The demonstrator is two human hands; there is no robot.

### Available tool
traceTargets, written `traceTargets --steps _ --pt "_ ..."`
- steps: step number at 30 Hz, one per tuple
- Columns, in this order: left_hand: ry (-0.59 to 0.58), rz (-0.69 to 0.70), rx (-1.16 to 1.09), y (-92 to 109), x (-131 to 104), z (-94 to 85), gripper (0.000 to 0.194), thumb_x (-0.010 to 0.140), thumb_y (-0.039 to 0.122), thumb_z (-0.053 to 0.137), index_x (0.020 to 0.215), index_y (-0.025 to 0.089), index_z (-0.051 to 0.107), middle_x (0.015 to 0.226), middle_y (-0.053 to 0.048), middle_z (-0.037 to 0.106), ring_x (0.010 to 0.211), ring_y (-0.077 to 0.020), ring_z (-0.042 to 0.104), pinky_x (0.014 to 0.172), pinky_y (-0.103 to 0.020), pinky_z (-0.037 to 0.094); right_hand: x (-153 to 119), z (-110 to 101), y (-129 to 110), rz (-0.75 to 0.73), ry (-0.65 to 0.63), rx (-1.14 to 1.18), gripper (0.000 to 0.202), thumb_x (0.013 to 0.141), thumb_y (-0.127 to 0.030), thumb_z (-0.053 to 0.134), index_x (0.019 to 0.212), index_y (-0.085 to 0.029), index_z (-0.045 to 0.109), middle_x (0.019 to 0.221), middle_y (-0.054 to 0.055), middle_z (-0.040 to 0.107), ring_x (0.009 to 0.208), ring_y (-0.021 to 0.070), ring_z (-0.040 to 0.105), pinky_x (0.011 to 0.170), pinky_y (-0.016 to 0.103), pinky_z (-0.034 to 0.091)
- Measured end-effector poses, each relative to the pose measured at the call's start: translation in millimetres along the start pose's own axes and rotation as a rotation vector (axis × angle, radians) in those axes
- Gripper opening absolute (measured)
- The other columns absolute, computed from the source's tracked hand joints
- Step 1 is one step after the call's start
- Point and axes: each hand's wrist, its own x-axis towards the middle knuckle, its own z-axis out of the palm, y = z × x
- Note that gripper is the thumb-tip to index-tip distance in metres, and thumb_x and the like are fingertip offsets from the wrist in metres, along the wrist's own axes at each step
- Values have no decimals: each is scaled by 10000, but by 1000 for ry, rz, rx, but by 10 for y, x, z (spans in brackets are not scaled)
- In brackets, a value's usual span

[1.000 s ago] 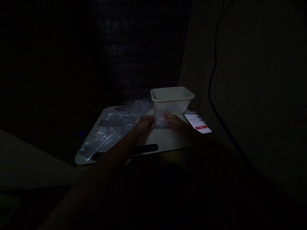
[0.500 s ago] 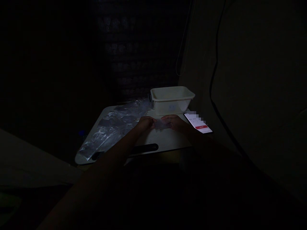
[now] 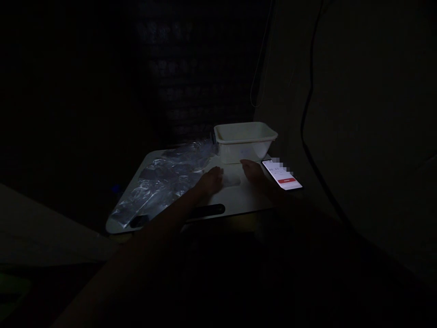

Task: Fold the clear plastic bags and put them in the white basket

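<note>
A small clear plastic piece point(image 3: 232, 180) lies on the pale tabletop point(image 3: 239, 200), between my two hands. My left hand point(image 3: 213, 178) is at its left edge, fingers bent; the dim light hides whether they grip anything. To the right of the plastic piece, my right hand point(image 3: 251, 169) is raised a little and apart from it, near the front of a white tub point(image 3: 246, 148); its fingers are blurred and dark. Crumpled clear plastic bags point(image 3: 164, 180) cover the left part of the table.
A lit phone point(image 3: 283, 175) lies at the table's right edge, by my right forearm. The table has dark handle slots along its front edge. A dark cable point(image 3: 303, 123) hangs down the right wall.
My hands have moved apart. The right hand let go of the clear plastic piece, which now lies flatter on the table, and shifted slightly right.
</note>
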Motion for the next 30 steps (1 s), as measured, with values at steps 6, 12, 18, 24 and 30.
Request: traceTargets --steps 6,12,18,24,30 --pt "-195 -4 381 199 -127 69 541 804 365 153 1227 29 187 1301 -160 178 1196 -218 117 930 -393 167 -201 261 -98 -368 -228 -563 448 807 -273 215 1158 -41 367 1215 142 374 1134 206 300 914 395 236" --pt "-273 34 438 235 -182 49 552 805 386 95 1232 51 194 1310 -145 154 1201 -218 88 936 -412 134 -314 305 -94 -455 -318 -766 473 829 -321 129 1169 -77 350 1255 132 315 1160 209 247 906 433 192" --pt "-269 43 462 227 -190 65 525 808 352 91 1237 64 187 1307 -142 172 1200 -210 103 922 -449 140 -332 337 -40 -447 -370 -810 475 826 -349 103 1180 -129 330 1260 108 315 1162 185 246 891 444 206" --pt "-236 69 485 217 -185 74 537 798 353 115 1241 57 177 1304 -139 184 1198 -227 108 916 -502 90 -336 343 -46 -427 -386 -817 479 821 -353 117 1193 -126 315 1267 104 304 1166 192 236 898 457 193" --pt "-207 109 478 188 -174 114 530 797 347 130 1246 67 161 1303 -137 189 1193 -214 135 921 -490 97 -353 325 -63 -435 -399 -816 511 819 -375 97 1193 -100 310 1267 125 296 1167 200 229 887 473 197"
